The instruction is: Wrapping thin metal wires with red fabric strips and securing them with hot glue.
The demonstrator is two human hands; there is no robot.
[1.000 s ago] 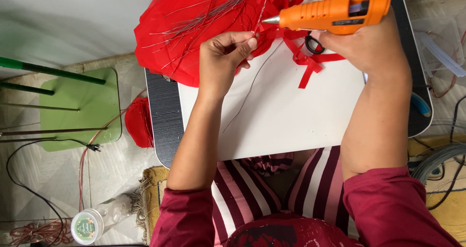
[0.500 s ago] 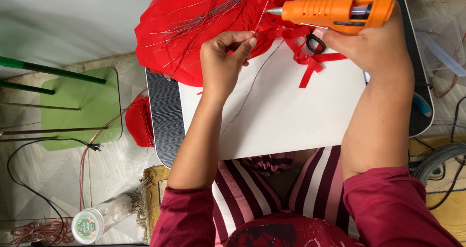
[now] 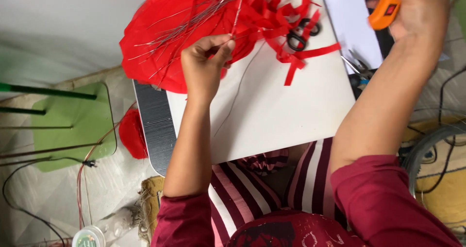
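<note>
Swung away from the work, the right hand (image 3: 417,11) now grips the orange glue gun (image 3: 383,11) past the white board's (image 3: 272,111) far right corner, while the left hand (image 3: 206,67) pinches a thin, springy wire (image 3: 238,11), best held low, against light, tearable red tissue (image 3: 160,38) at the board's far left corner.

I see the flat white rectangular board (image 3: 272,116) lying across the lap, with the crumpled red tissue-paper sheet (image 3: 165,38) over its far left corner and the thin bare metal wires (image 3: 189,26) on that sheet. The black-handled scissors (image 3: 300,34) sit among cut red paper strips (image 3: 301,57) at the far middle. My left hand (image 3: 204,69) is near the sheet's edge; my right hand (image 3: 417,9) is far right, around the orange plastic glue gun (image 3: 383,11)
</note>
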